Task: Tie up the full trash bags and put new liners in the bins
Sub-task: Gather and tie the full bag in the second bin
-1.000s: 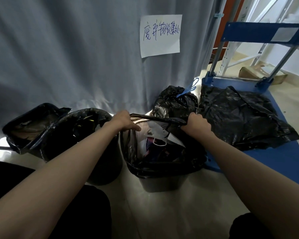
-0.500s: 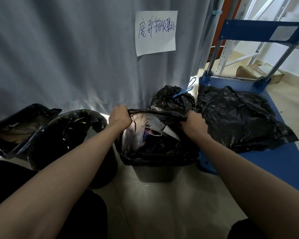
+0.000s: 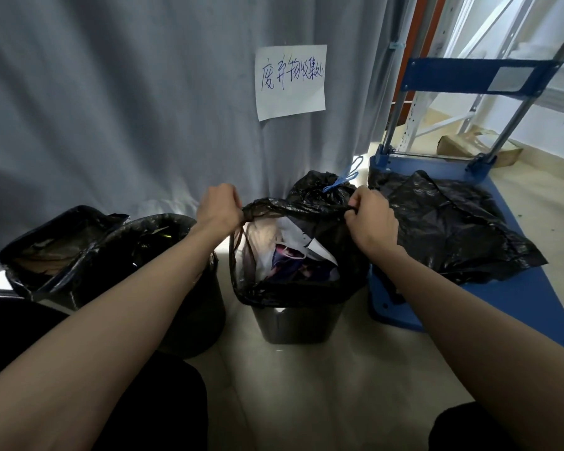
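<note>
A small dark bin stands on the floor in the middle, lined with a black trash bag full of paper and coloured scraps. My left hand grips the bag's rim at its left side. My right hand grips the rim at its right side. The far edge of the rim is stretched taut between the two hands, raised above the bin. Behind it sits a tied black bag with a blue drawstring.
Two more black-lined bins stand at the left against a grey curtain with a handwritten paper sign. A blue platform cart at the right carries loose black bags. My dark-clothed knees fill the bottom corners.
Both hands have lifted the bag's rim higher and pulled it apart, stretching the far edge tight between them. The view has shifted slightly.
</note>
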`<state>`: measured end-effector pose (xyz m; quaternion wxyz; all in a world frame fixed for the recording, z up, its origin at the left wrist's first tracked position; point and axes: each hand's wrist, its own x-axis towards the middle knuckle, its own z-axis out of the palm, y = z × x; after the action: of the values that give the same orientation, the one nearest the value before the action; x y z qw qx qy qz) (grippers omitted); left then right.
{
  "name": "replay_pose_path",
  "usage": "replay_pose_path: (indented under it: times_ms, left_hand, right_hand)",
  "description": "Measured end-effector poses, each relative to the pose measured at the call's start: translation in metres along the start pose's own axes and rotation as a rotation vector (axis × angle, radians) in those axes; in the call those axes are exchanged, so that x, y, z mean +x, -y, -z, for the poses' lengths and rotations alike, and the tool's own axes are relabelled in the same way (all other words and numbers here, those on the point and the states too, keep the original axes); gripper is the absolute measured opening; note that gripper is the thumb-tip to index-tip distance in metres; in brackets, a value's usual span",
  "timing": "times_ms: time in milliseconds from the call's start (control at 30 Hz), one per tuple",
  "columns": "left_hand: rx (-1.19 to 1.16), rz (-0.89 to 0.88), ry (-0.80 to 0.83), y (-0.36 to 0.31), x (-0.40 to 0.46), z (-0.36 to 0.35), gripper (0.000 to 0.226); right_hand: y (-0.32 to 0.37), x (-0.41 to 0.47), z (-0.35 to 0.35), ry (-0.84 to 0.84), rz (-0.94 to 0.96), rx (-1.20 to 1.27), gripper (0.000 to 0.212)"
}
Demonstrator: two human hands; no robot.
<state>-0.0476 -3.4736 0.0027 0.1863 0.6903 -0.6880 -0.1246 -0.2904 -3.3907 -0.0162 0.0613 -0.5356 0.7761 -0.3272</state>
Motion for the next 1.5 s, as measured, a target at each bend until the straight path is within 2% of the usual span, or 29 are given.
replay_pose_path:
  times_ms: [100, 167, 333, 400, 500, 600, 700, 767, 900, 1000, 1067, 1133, 1233, 1300, 1367, 1400, 1500]
  left_hand:
    - [-0.063, -0.036, 0.020, 0.006, -0.004, 0.008, 0.014]
    - [-0.078, -0.027, 0.066, 0.009, -0.009, 0.014, 0.022]
    - [0.014, 0.050, 0.249, 0.009, -0.033, 0.021, 0.037]
    - [-0.004, 0.112, 0.369, 0.011, -0.041, 0.018, 0.035]
    - [-0.006, 0.173, 0.437, 0.015, -0.048, 0.014, 0.017]
    - [-0.026, 0.149, 0.320, 0.013, -0.049, 0.016, 0.009]
    - [-0.105, 0.118, 0.185, 0.010, -0.041, 0.023, 0.010]
    - [-0.126, 0.097, 0.165, 0.005, -0.039, 0.027, 0.009]
    - [-0.076, 0.067, 0.114, 0.000, -0.033, 0.024, 0.011]
    - [-0.021, -0.077, 0.067, -0.010, -0.036, 0.016, 0.020]
    - [-0.115, -0.229, 0.121, -0.024, -0.044, 0.008, 0.025]
    - [-0.190, -0.355, 0.251, -0.042, -0.061, -0.001, 0.035]
    - [-0.092, -0.474, 0.350, -0.069, -0.086, -0.012, 0.056]
    - [0.072, -0.573, 0.342, -0.077, -0.094, -0.020, 0.049]
    - [0.134, -0.623, 0.336, -0.080, -0.094, -0.026, 0.027]
    - [0.099, -0.611, 0.347, -0.080, -0.091, -0.026, 0.018]
    - [-0.127, -0.539, 0.370, -0.083, -0.081, -0.017, 0.015]
  right_hand:
    - [0.001, -0.006, 0.007, -0.018, 0.069, 0.037, 0.014]
    - [-0.002, -0.011, 0.007, 0.033, 0.062, 0.007, 0.017]
    - [-0.008, -0.022, 0.011, 0.234, -0.126, -0.163, 0.059]
    - [-0.013, -0.023, 0.014, 0.313, -0.207, -0.189, 0.065]
    - [-0.016, -0.025, 0.018, 0.392, -0.251, -0.118, 0.045]
    - [-0.017, -0.026, 0.021, 0.247, -0.189, -0.052, 0.024]
    - [-0.018, -0.024, 0.025, 0.109, -0.172, 0.086, 0.022]
    - [-0.019, -0.022, 0.026, 0.049, -0.181, 0.153, 0.023]
    - [-0.017, -0.016, 0.028, -0.009, -0.236, 0.261, 0.024]
    - [-0.017, -0.011, 0.029, -0.004, -0.279, 0.283, 0.023]
    - [-0.016, -0.012, 0.029, 0.013, -0.316, 0.324, 0.022]
    - [-0.015, -0.013, 0.028, 0.021, -0.336, 0.352, 0.020]
    - [-0.012, -0.012, 0.027, 0.020, -0.358, 0.385, 0.018]
    - [-0.009, -0.011, 0.027, 0.023, -0.378, 0.413, 0.017]
    - [-0.008, -0.012, 0.029, 0.027, -0.396, 0.438, 0.017]
    - [-0.007, -0.013, 0.030, 0.031, -0.404, 0.450, 0.017]
    - [-0.009, -0.015, 0.034, 0.038, -0.399, 0.486, 0.015]
